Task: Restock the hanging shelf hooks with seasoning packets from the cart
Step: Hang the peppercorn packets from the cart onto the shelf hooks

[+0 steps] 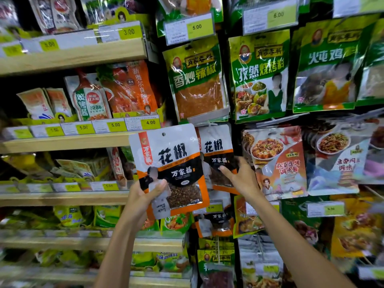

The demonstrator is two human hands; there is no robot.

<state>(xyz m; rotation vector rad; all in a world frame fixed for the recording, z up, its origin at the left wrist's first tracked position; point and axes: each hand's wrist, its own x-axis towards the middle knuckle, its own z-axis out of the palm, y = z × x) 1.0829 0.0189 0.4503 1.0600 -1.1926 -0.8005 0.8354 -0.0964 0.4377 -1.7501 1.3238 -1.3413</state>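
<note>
My left hand (143, 196) grips the lower left corner of a white, orange and black peppercorn packet (172, 163) and holds it upright in front of the shelving, its hang hole at the top. Just to its right a matching peppercorn packet (218, 150) hangs on a hook. My right hand (239, 175) touches the lower part of that hanging packet, fingers spread, thumb on its front. More of the same packets hang below (216, 223). The hook itself is hidden behind the packets. The cart is out of view.
Green seasoning packets (197, 80) hang above on hooks with price tags (189, 28). A mapo tofu sauce packet (278, 163) hangs to the right. Wooden shelves (72, 53) with packaged goods and yellow price labels fill the left side.
</note>
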